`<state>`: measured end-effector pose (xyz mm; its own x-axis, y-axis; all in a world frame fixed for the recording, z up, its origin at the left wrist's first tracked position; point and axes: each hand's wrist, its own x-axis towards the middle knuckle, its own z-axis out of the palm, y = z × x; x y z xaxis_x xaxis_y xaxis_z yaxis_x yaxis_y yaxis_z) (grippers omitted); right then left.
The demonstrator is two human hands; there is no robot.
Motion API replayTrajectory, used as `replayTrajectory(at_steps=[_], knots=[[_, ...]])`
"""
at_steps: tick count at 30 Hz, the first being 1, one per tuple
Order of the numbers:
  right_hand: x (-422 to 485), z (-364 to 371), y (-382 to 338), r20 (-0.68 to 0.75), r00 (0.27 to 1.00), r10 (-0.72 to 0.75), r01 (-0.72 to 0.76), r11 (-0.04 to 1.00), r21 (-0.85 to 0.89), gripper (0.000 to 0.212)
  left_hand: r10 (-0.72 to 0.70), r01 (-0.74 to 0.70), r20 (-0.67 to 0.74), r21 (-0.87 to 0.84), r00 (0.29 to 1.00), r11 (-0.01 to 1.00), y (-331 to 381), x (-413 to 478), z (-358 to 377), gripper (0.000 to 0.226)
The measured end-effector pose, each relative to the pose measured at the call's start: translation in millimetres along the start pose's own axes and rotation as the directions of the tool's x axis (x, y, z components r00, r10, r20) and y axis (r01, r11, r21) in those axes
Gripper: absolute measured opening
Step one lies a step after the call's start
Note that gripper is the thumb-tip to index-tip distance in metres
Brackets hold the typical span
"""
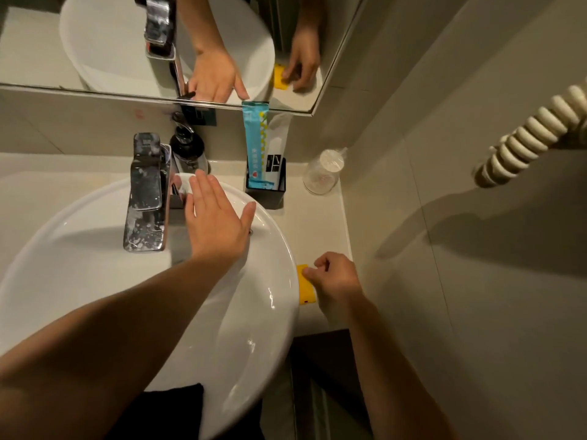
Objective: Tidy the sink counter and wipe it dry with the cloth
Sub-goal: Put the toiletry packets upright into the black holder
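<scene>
The person stood over a white round basin point(95, 281) set on a pale surface point(320, 217). The left hand point(216, 217) reached out flat above the far side of the bowl, its grip spread wide, fingers straight and apart, holding nothing; the fingertips came close to the base of the chrome tap point(146, 192), which was spotted with water marks or soap. Whether the palm touched the porcelain I could not tell.

The right hand point(333, 277) lay on the narrow strip of surface between the basin's rim and the side wall. Its fingers were curled, the grip pinching the near edge of a small yellow object point(305, 285) that lay flat there, just beside the basin. Whether this was a cloth, a sponge or something else I could not make out.

Behind the tap stood a dark pump bottle point(187, 147). To its right a black square holder point(266, 188) carried a blue packet point(254, 144) and a white one, both upright and leaning back against the wall below the mirror point(95, 42). A clear cup point(324, 171) with a white lid lay tilted in the corner, apart from the holder. The mirror repeated both hands and the yellow thing. A ribbed cream hose point(524, 134) hung off the right-hand wall.
</scene>
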<state>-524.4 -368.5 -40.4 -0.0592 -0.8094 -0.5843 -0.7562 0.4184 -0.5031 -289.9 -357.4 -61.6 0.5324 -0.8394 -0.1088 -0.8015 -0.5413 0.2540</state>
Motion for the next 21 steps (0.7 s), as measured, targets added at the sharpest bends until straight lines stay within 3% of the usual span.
replayTrajectory(at_steps=[4, 9, 12, 16, 21], knots=[[6.0, 22.5, 11.4, -0.002, 1.000, -0.024, 0.024, 1.000, -0.018, 0.030, 0.005, -0.005, 0.003, 0.004, 1.000, 1.000, -0.6, 0.9, 0.6, 0.093], [9.5, 24.6, 14.4, 0.023, 0.998, -0.060, 0.061, 0.998, -0.021, 0.020, 0.000, 0.000, 0.003, 0.011, 1.000, 1.000, -0.9, 2.4, 2.1, 0.094], [6.8, 19.1, 15.4, 0.025, 0.993, -0.113, 0.110, 0.991, 0.075, 0.021, -0.002, 0.002, 0.007, 0.008, 1.000, 1.000, -1.0, 2.6, 2.5, 0.094], [0.7, -2.3, -10.6, -0.058, 0.979, -0.196, 0.204, 0.953, 0.223, 0.014, 0.001, -0.001, 0.010, 0.010, 1.000, 1.000, -1.7, 2.1, 2.5, 0.095], [3.7, -38.8, -87.0, -0.206, 0.906, -0.371, 0.422, 0.836, 0.350, 0.008, 0.004, -0.004, 0.004, 0.011, 1.000, 1.000, -1.5, 1.6, 0.7, 0.095]])
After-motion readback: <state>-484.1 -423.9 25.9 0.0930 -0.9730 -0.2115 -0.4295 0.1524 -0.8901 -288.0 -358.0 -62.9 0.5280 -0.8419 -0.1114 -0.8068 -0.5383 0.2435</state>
